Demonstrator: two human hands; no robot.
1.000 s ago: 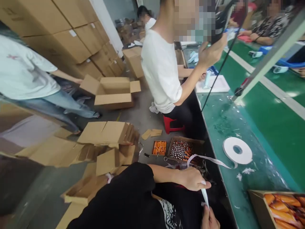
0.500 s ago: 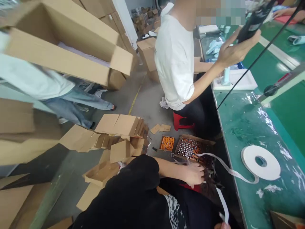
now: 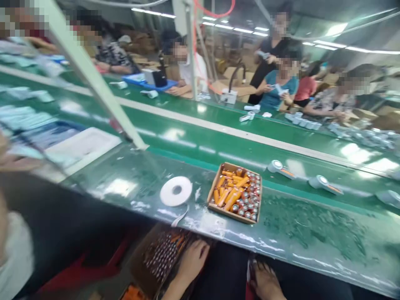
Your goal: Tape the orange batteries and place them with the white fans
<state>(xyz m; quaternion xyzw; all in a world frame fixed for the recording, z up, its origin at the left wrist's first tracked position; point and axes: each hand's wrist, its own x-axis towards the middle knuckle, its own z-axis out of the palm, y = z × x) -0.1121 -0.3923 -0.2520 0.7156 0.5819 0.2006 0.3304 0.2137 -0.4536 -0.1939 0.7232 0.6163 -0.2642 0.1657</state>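
My left hand (image 3: 194,255) is below the table edge, beside a carton of upright batteries (image 3: 161,254). Its fingers curl inward, and whatever they hold is hidden. To its right, my right hand (image 3: 265,278) is closed near my lap, with a narrow white strip (image 3: 249,268) at its fingers; blur hides the strip's far end. On the bench lies a white roll of tape (image 3: 168,195), its loose tail (image 3: 180,217) hanging toward the front edge. Right of the roll stands an open cardboard box (image 3: 210,196) of orange batteries (image 3: 233,192), some lying, others upright.
The green table (image 3: 300,225) runs across in front of me, beside a conveyor belt (image 3: 215,150) carrying pale blue handheld devices (image 3: 321,182). A slanted post (image 3: 93,83) rises at left, near a white tray (image 3: 90,143). Several people sit across the belt; a co-worker's sleeve (image 3: 18,246) is left.
My view has swung right and up from the floor and cartons to the table and conveyor. Both hands remain low by the table edge; the battery box on the table has come into view.
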